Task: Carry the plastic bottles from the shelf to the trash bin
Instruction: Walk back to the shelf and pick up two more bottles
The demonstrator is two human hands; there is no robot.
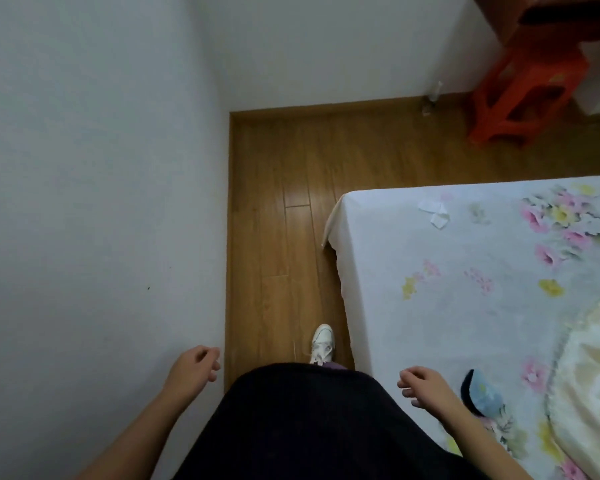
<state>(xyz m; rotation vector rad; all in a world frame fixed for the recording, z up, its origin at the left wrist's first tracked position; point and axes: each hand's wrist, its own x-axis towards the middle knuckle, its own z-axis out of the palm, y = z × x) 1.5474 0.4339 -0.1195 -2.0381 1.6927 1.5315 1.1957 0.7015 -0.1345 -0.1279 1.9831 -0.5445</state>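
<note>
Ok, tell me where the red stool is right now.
In the head view the red stool stands at the upper right, on the wooden floor by the far wall, beyond the bed.

The bed (465,271) runs off the right and near edges. A small pale object (433,98) by the far wall is too blurred to name. Dark clothing (309,427) hides all but 1 white shoe (323,344).

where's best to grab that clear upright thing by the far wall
Grip the clear upright thing round its slim upper part, coming from above on the room side: it stands right by the wall, leaving little room behind. Too blurred to confirm it's a bottle.
</note>
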